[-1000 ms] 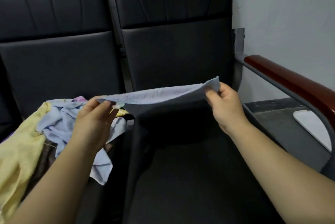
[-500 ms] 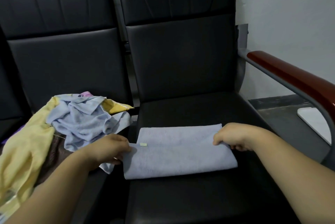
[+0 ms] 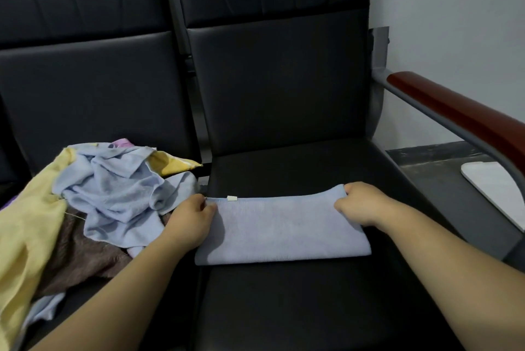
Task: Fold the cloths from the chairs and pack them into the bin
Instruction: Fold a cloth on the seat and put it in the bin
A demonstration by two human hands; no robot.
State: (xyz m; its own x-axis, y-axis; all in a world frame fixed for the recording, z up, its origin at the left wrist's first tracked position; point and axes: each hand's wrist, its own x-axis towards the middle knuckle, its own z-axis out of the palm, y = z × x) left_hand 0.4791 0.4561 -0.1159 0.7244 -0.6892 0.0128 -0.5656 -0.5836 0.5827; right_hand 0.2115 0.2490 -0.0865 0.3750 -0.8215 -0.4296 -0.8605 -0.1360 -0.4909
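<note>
A light blue cloth [image 3: 281, 231] lies folded in a long rectangle on the seat of the right black chair [image 3: 284, 308], a small white tag on its far edge. My left hand [image 3: 191, 222] pinches the cloth's far left corner. At the far right corner my right hand [image 3: 360, 204] grips the cloth, and that edge is lifted slightly off the seat. On the left chair's seat sits a heap of unfolded cloths [image 3: 113, 194]: light blue on top, yellow at the left, brown underneath. No bin is in view.
A red-brown wooden armrest [image 3: 460, 114] on a grey metal frame runs along the right chair's side. Beyond it a white flat object [image 3: 494, 183] lies on the dark floor. The chair backs stand close behind, and a pale wall rises at the right.
The blue cloth was held stretched in the air, then laid folded on the right seat. Both hands have since gone to its far corners and raised that edge a little.
</note>
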